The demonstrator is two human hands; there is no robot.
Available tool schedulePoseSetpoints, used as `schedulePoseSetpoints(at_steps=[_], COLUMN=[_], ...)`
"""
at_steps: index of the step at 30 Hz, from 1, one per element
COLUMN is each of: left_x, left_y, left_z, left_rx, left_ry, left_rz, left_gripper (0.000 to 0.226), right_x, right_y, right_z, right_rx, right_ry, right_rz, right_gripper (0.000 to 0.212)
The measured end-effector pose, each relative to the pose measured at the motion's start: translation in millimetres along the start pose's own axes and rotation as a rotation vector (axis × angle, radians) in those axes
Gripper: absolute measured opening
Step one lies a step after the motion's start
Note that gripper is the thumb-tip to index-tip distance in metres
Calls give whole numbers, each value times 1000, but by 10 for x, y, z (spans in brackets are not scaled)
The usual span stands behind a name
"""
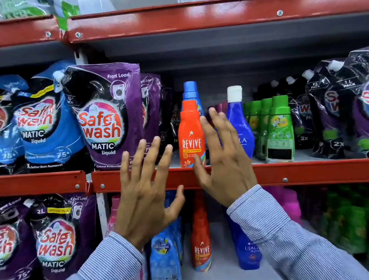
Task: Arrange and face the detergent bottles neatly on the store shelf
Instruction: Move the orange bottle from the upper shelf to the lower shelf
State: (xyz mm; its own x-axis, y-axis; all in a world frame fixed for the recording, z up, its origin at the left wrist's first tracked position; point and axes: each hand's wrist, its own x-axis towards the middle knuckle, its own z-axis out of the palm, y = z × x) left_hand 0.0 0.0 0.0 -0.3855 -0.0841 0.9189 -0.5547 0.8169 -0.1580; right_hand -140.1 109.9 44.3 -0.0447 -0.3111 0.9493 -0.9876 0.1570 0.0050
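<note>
An orange Revive bottle (191,134) stands upright at the front edge of the middle red shelf (293,172), label facing out. Behind it rises a blue-capped bottle (190,92). A blue Ujala bottle (238,117) with a white cap stands to its right. My right hand (219,159) is spread open just right of the orange bottle, thumb near its base, fingers partly covering the Ujala bottle. My left hand (147,187) is open with fingers apart, in front of the shelf lip left of the orange bottle, holding nothing.
Purple Safewash pouches (108,117) and blue ones (44,125) fill the left of the shelf. Green bottles (278,129) and more purple pouches (368,106) stand on the right. The lower shelf holds another Revive bottle (201,243), blue bottles, pink and green ones.
</note>
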Motion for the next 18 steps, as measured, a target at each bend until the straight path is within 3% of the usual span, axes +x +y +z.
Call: schedulePoseSetpoints(at_steps=[4, 10, 18], left_x=[-157, -301, -317], left_y=[-37, -157, -132], left_z=[155, 356, 447], left_rx=[1, -24, -80], left_ry=[-74, -151, -95], left_rz=[36, 26, -12], left_gripper=[82, 83, 86], right_x=[180, 344, 305], right_y=[-150, -120, -84], right_z=[91, 266, 180], right_rx=[191, 177, 317], right_ry=[-67, -192, 41], right_rz=[223, 420, 371], right_gripper=[79, 83, 75])
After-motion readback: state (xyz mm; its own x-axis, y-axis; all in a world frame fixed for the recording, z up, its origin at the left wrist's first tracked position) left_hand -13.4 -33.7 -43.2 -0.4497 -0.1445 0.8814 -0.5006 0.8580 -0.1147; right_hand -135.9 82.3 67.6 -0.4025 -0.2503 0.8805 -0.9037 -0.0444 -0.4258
